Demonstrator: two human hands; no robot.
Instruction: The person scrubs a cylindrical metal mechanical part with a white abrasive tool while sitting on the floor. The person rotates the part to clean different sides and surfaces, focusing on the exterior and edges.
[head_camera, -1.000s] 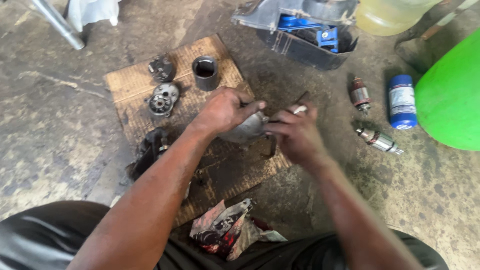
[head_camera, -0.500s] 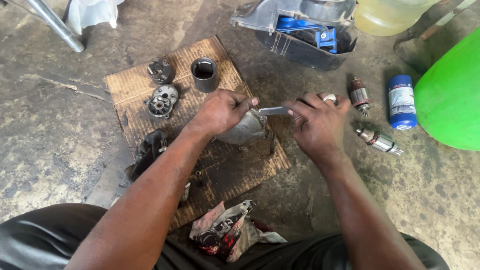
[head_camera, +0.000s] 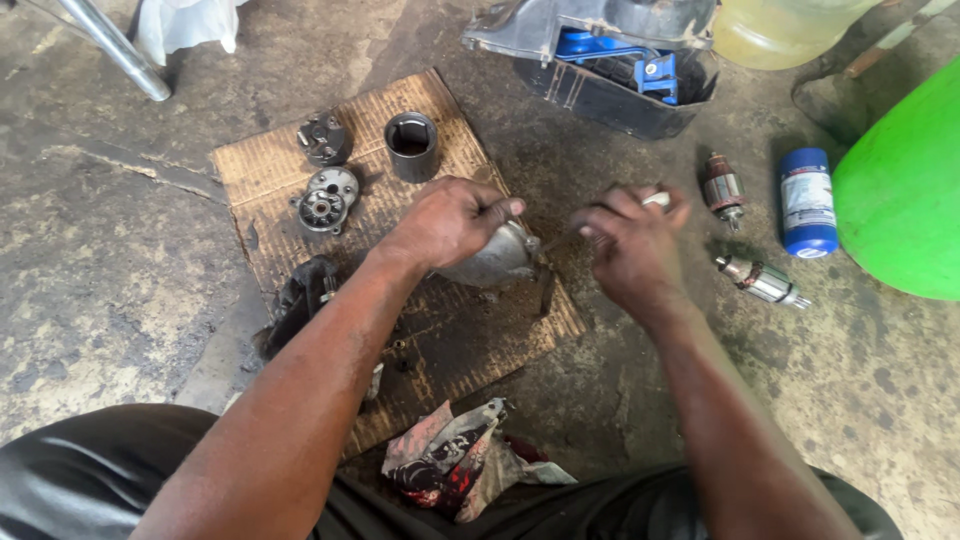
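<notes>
Since prev. frame, right hand (head_camera: 630, 245) has pulled right, away from metal housing (head_camera: 492, 258); fingers curled round a small pale-tipped tool (head_camera: 655, 199). Left hand (head_camera: 452, 220) clamped over housing, pressing it onto cardboard sheet (head_camera: 270, 165) at centre, on floor. 2 armatures (head_camera: 722, 188) lie right.

metal housing (head_camera: 490, 260) half hidden under left hand (head_camera: 450, 220), green tub (head_camera: 905, 190) cut off
</notes>
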